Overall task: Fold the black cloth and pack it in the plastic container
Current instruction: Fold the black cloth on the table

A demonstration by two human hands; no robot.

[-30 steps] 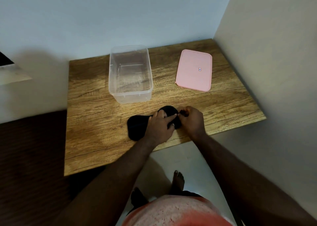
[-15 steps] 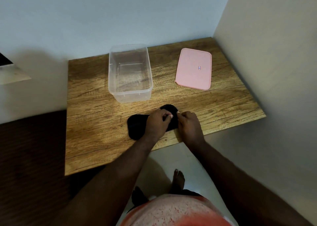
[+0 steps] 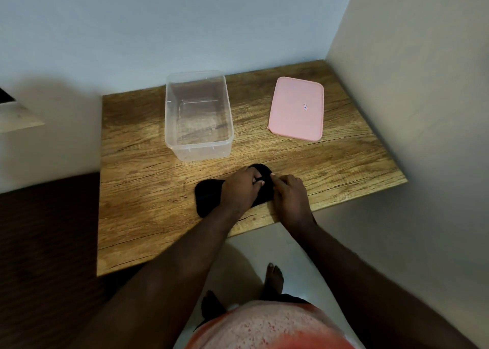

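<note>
The black cloth (image 3: 209, 197) lies as a small dark bundle near the front edge of the wooden table (image 3: 137, 190). My left hand (image 3: 239, 190) rests on its middle, fingers curled over the fabric and pinching it. Touching the cloth's right end is my right hand (image 3: 289, 193), whose fingertips grip the fabric there. Most of the cloth's right half is hidden under both hands. The clear plastic container (image 3: 197, 115) stands open and empty behind the cloth, a short gap away.
A pink lid (image 3: 296, 107) lies flat on the table to the right of the container. Walls close in behind and on the right. The table's front edge runs just below my hands; my bare feet show on the floor beneath.
My right hand has slid a little toward me along the cloth's right end, and my left hand's fingers have shifted on top. The cloth stays in the same spot.
</note>
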